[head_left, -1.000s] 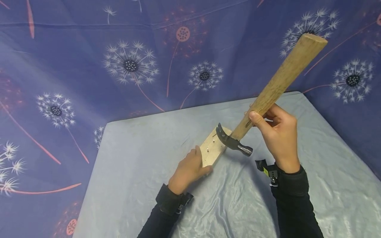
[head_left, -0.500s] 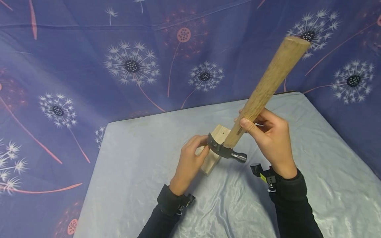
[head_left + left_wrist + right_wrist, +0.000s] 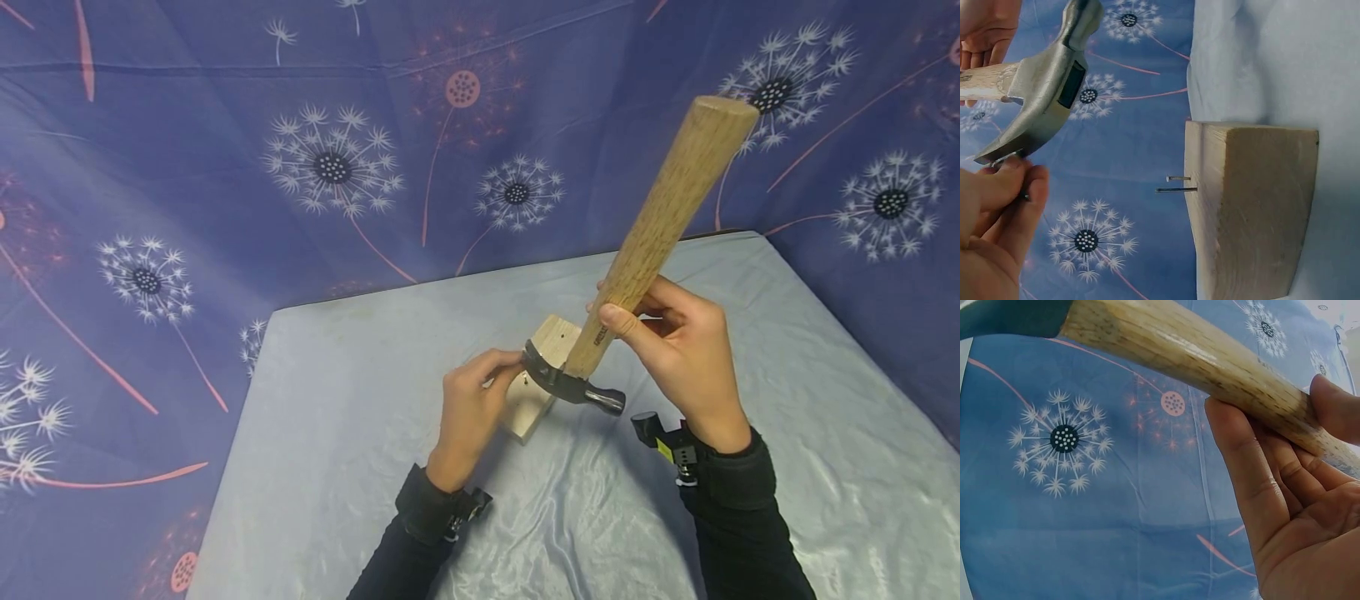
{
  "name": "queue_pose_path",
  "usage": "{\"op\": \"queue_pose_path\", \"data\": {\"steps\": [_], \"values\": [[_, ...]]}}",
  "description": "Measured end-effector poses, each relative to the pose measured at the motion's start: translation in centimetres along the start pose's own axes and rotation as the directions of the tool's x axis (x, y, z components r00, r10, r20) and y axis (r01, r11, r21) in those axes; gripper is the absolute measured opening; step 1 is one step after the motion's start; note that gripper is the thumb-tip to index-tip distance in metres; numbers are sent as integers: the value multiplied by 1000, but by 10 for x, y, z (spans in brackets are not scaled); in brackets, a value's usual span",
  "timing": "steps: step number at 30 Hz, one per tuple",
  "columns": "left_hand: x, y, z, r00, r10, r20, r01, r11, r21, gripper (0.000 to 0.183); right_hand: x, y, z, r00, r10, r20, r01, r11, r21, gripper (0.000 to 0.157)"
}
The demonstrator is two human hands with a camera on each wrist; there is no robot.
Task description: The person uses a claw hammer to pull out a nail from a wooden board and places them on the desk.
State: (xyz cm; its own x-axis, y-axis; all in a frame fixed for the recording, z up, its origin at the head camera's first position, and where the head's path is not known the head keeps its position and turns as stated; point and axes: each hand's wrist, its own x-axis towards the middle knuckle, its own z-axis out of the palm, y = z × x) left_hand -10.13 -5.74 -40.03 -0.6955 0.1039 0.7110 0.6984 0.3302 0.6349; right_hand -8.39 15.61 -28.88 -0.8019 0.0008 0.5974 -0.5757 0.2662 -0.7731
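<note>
My right hand (image 3: 686, 354) holds a claw hammer (image 3: 654, 225) by the lower part of its wooden handle, thumb on one side and fingers on the other. The handle points up and the dark metal head hangs lowest, above a wooden block (image 3: 557, 335). At the claw's tip, the thumb and fingers of my left hand (image 3: 467, 417) pinch a small metal nail (image 3: 1007, 160), mostly hidden by the fingertips. Two nails (image 3: 1177, 189) stick out of the block's upper face in the left wrist view. Neither hand touches the block.
A table with a pale blue satin cloth (image 3: 360, 400), wrinkled near the front, lies under the block. Blue dandelion-print fabric (image 3: 225, 125) hangs behind it and along the sides. Both wrists wear black straps with small cameras.
My left hand has let go of the block and moved up to the claw, where it pinches the nail. The hammer has shifted left and stands more upright.
</note>
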Motion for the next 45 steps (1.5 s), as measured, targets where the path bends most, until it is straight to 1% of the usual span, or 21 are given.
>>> {"op": "queue_pose_path", "data": {"steps": [3, 5, 8, 10, 12, 14, 16, 19, 21, 23, 26, 30, 32, 33, 36, 39, 41, 44, 45], "values": [[0, -5, 0, 999, -23, -43, 22, 999, -34, 11, 0, 2, 0, 1000, 8, 10, -7, 1000, -12, 26], [2, -3, -2, 998, -34, -62, 29, 997, -69, 12, 0, 5, 0, 1000, 14, 17, -13, 1000, -20, 26], [6, 2, -4, 997, -30, -76, 23, 995, -99, 13, -1, 8, 1, 1000, 16, 25, -15, 999, -31, 25], [7, 5, -6, 996, -32, -79, 23, 994, -106, 13, -1, 9, 1, 999, 19, 27, -18, 999, -41, 25], [7, 3, -7, 996, -43, -74, 35, 994, -100, 12, -1, 9, 1, 999, 23, 25, -22, 998, -53, 23], [5, -4, -8, 996, -70, -58, 65, 995, -81, 12, -1, 8, 1, 999, 34, 20, -33, 997, -65, 22], [3, -11, -11, 993, -113, -33, 112, 993, -43, 11, -1, 7, 1, 999, 43, 14, -42, 996, -78, 21], [0, -20, -17, 980, -197, 6, 196, 979, 46, 13, 0, 6, 1, 998, 55, 5, -54, 993, -102, 20], [-2, -25, -22, 966, -256, 29, 251, 962, 109, 15, 0, 7, 0, 998, 60, 3, -59, 991, -116, 19], [-3, -27, -26, 949, -313, 45, 302, 939, 166, 16, 1, 8, 0, 998, 65, 2, -64, 990, -128, 19], [-4, -32, -32, 927, -370, 64, 348, 910, 225, 18, 1, 8, 0, 997, 77, -1, -76, 985, -152, 19], [-5, -41, -38, 910, -408, 70, 375, 885, 277, 21, 2, 9, 0, 995, 97, -11, -97, 976, -195, 19], [-6, -47, -42, 893, -445, 73, 405, 863, 303, 21, 2, 10, 0, 994, 107, -15, -107, 972, -208, 19], [-7, -51, -44, 879, -470, 75, 426, 848, 314, 21, 2, 10, 0, 994, 109, -14, -109, 972, -209, 20], [-11, -59, -49, 827, -557, 80, 497, 789, 362, 22, 2, 13, 0, 993, 116, -8, -115, 971, -210, 21], [-14, -65, -53, 778, -623, 85, 542, 733, 411, 22, 2, 16, 0, 993, 118, 5, -115, 971, -209, 21], [-16, -68, -55, 750, -656, 85, 562, 699, 442, 23, 3, 16, 0, 992, 123, 10, -118, 967, -225, 21], [-19, -71, -55, 717, -692, 78, 574, 651, 497, 22, 3, 19, 0, 992, 125, 10, -118, 957, -265, 20], [-20, -72, -55, 711, -699, 79, 570, 638, 518, 21, 3, 22, 0, 992, 125, 8, -118, 953, -278, 19]]}}
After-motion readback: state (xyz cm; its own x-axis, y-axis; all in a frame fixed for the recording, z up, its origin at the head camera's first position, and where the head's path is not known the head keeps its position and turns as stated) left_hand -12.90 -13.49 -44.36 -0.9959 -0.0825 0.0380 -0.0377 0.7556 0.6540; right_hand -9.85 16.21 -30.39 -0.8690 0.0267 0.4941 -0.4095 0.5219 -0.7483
